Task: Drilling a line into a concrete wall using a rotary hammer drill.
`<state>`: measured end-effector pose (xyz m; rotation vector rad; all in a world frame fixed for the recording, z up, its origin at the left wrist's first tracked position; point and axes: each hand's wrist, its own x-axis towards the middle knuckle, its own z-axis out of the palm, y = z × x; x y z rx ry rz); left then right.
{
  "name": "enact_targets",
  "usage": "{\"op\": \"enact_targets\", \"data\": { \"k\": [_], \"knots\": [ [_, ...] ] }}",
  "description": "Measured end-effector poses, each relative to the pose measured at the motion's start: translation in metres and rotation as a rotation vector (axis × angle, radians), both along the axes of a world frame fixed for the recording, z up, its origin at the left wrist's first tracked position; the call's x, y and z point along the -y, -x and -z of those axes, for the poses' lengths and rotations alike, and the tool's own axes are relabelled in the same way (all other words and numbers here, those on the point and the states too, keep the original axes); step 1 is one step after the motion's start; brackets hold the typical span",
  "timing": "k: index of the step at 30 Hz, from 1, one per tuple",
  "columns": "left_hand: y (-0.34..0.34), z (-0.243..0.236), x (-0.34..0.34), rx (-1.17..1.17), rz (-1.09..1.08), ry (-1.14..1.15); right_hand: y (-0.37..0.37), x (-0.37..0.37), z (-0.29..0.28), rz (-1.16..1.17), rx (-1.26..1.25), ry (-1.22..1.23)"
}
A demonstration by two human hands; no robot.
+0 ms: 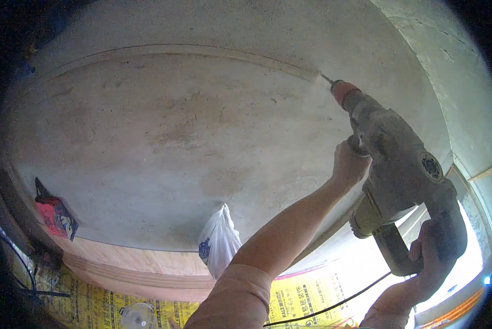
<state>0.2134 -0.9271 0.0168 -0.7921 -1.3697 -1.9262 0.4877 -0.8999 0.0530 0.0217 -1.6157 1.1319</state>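
Note:
A dusty grey rotary hammer drill (391, 148) is raised at the right, pointing up and left. Its thin drill bit (326, 78) meets the grey wall (191, 126) at the right end of a long groove, where pale dust shows. My left hand (351, 163) is closed by the front side handle, its fingers partly hidden behind the tool. Lower right, my right hand (429, 257) is wrapped around the rear handle; whether a finger presses the trigger is hidden.
A white plastic bag (221, 241) hangs on the wall, and a red and black bag (56, 215) hangs farther left. Below are stacked boards (136, 268) and yellow printed sheeting (306, 299). A black cable (333, 304) runs under the drill. Bright light comes from the lower right.

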Motion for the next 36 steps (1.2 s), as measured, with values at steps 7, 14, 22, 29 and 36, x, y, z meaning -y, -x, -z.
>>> {"op": "enact_targets", "data": {
  "k": [7, 14, 22, 29, 36],
  "knots": [
    [0.000, -0.001, -0.004, 0.001, 0.009, 0.009, 0.004, -0.008, 0.004, 0.099, -0.045, -0.102],
    [0.006, -0.005, 0.004, 0.071, 0.091, -0.030, 0.006, -0.012, -0.010, -0.055, -0.009, -0.144],
    [0.009, -0.008, 0.003, 0.048, 0.086, -0.047, 0.014, 0.011, -0.004, 0.006, -0.087, -0.043],
    [0.006, -0.006, 0.003, 0.053, 0.048, 0.007, 0.013, -0.013, -0.009, 0.110, 0.077, -0.160],
    [0.005, -0.007, 0.002, 0.062, 0.116, -0.061, 0.002, -0.007, -0.001, 0.102, -0.033, -0.113]
  ]
}}
